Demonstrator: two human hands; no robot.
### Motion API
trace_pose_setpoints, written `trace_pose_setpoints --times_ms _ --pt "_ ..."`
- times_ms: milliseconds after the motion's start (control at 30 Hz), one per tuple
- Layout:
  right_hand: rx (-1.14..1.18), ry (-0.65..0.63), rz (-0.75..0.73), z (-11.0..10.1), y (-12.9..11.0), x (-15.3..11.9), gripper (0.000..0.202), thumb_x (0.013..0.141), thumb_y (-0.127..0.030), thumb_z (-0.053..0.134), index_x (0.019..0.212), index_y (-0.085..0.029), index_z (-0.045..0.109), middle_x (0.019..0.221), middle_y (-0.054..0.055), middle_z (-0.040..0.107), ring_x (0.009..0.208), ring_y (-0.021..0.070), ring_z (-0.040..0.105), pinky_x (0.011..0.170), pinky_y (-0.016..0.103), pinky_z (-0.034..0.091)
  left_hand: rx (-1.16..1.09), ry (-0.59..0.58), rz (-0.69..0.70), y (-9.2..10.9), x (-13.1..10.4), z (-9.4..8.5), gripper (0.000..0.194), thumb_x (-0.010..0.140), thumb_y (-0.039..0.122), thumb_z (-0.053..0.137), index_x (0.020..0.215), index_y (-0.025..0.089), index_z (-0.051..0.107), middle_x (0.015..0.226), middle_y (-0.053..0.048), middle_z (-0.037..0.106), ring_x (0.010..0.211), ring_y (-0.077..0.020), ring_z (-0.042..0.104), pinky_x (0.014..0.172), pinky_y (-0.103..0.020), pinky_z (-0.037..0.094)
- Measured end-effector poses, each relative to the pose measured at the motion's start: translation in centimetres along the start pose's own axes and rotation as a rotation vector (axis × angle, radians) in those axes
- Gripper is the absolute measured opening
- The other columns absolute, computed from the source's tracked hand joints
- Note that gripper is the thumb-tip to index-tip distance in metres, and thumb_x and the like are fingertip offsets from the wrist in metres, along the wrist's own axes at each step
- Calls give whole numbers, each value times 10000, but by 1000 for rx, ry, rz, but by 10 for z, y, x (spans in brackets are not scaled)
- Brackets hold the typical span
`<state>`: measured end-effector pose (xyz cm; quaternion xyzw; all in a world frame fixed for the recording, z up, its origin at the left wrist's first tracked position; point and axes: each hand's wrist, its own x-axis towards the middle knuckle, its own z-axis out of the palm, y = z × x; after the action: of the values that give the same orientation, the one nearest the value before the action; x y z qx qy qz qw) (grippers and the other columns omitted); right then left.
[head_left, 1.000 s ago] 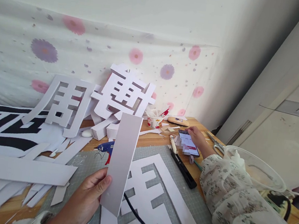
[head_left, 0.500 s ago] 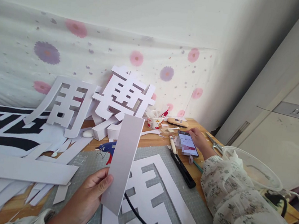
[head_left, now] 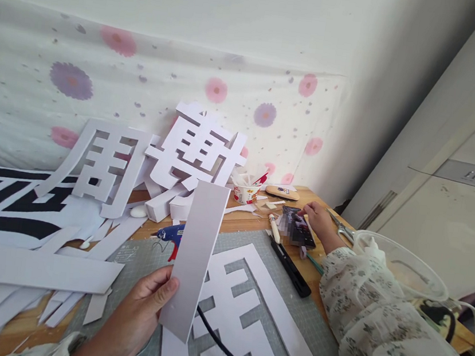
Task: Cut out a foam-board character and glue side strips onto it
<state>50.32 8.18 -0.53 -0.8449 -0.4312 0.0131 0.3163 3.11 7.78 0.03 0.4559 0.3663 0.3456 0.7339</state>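
Note:
My left hand (head_left: 141, 308) grips a white foam-board strip (head_left: 195, 259) by its lower left edge, fingers behind and thumb on the front. The strip stands upright above a white cut-out character (head_left: 232, 293) lying on the cutting mat (head_left: 310, 325). Behind the strip, a blue glue gun (head_left: 170, 233) is partly hidden. At the right, my right hand (head_left: 319, 220) is at the upper right edge of a phone (head_left: 298, 226), fingers partly curled and holding nothing. The phone's screen is dark, with a picture on it. A black utility knife (head_left: 291, 268) and a white pen (head_left: 273, 227) lie nearby.
Finished white characters (head_left: 111, 165) lean against the flowered wall cloth. Foam strips (head_left: 31, 268) and a black-printed sheet (head_left: 9, 202) crowd the left. A paper cup (head_left: 247, 189) of scraps stands behind; scissors (head_left: 343, 230) and a clear plastic tub (head_left: 403, 268) sit at right.
The phone's screen has gone from a bright timer display to a dark picture. My right fingers have shifted slightly at its edge. The left hand and strip have hardly moved.

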Motion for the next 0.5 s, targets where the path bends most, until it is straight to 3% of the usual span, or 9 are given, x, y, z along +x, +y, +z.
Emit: trace_pose_setpoints --times_ms 100,233,500 --pt "-28 29 8 -9 -5 -16 248 995 -370 548 972 -162 682 982 52 710 863 175 667 824 369 543 -3 -2 7 -1 0 -2 463 567 555 897 873 222 800 880 -50 791 916 -271 702 728 -290 557" --pt "-33 61 -20 -18 -9 -42 398 987 -305 450 654 -202 643 777 52 741 742 187 645 753 318 456 -18 -14 -2 -3 2 -4 476 570 539 902 907 218 800 880 -55 792 921 -283 703 733 -302 562" --pt "23 95 -72 -17 -3 -67 438 941 -351 395 627 -219 670 773 71 744 733 221 634 689 326 417 -24 -2 -27 -4 1 -4 516 540 546 915 914 209 801 840 -38 789 802 -218 693 708 -255 550"
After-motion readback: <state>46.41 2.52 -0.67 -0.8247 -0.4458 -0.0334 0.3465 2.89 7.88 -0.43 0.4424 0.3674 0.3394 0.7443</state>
